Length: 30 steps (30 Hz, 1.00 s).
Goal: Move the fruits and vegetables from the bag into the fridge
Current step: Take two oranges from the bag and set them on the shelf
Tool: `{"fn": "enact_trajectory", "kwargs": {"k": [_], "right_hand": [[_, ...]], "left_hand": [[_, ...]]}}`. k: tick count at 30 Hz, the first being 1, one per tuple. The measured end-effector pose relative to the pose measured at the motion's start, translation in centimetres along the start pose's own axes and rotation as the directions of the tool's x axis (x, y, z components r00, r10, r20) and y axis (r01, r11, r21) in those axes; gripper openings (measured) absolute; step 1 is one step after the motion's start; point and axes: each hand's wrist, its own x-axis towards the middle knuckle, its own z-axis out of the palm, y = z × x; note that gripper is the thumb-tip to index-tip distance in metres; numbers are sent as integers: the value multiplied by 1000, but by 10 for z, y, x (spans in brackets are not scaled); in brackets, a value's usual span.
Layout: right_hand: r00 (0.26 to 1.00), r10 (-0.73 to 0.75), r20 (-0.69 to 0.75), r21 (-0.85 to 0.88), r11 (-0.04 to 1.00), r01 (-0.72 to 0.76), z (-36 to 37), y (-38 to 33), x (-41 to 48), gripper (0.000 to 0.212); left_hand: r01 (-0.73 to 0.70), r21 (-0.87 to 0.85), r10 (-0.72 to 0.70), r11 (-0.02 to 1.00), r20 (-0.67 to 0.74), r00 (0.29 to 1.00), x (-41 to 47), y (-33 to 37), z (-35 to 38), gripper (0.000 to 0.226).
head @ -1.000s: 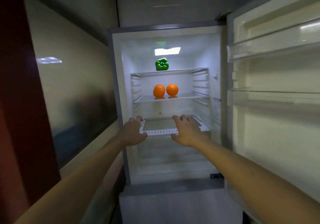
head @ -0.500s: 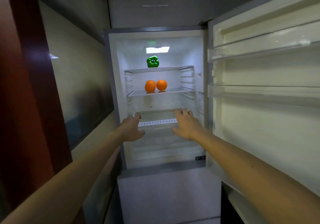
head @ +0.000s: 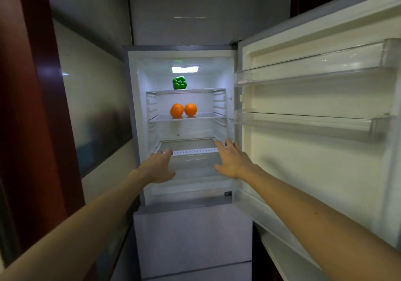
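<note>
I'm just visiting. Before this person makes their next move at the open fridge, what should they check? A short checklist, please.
1. Fridge door swung wide: ok.
2. Hands empty: left hand and right hand hold nothing, fingers at the bottom shelf front edge: ok.
3. Bottom shelf seated fully in its rails: cannot tell.
4. Space left: green pepper alone on top, two oranges on the middle shelf, bottom shelf bare: ok.
5. The bag within reach: out of view, cannot tell.

No readable text, numbers or brands; a small dark tag (head: 228, 193) at the fridge (head: 132, 115) bottom edge is too tiny to read.
</note>
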Motion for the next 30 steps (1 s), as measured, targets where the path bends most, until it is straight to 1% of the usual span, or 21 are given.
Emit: {"fn": "enact_trajectory", "kwargs": {"k": [3,6,9,14,16,20,25,30], "right_hand": [[1000,8,18,-3,1000,-8,-8,12,-27,67],[998,18,54,-8,1000,-17,-12,21,-55,68],[997,18,73,-4,1000,-18,-15,26,-80,71],[992,13,124,1,1000,-13,-11,34,-120,59],[992,19,128,-2,1000,-19,-14,42,-131,58],[992,83,95,11,996,-84,-32,67,-151,65],[983,148,105,-37,989,-145,-48,84,-184,63],[975,199,102,-74,979,-192,-63,89,-217,67]], "left_hand": [[-2,7,2,1000,13,1000,-21,17,3,64],[-8,28,8,1000,24,1000,-45,32,8,56],[8,39,-10,999,43,999,-68,47,14,55],[-6,49,2,999,84,996,-97,67,25,52],[-17,52,12,998,88,996,-104,71,26,53],[-35,53,31,998,69,997,-116,78,19,54],[-37,75,30,996,97,995,-131,92,11,58],[-97,69,89,993,119,989,-143,118,5,59]]}}
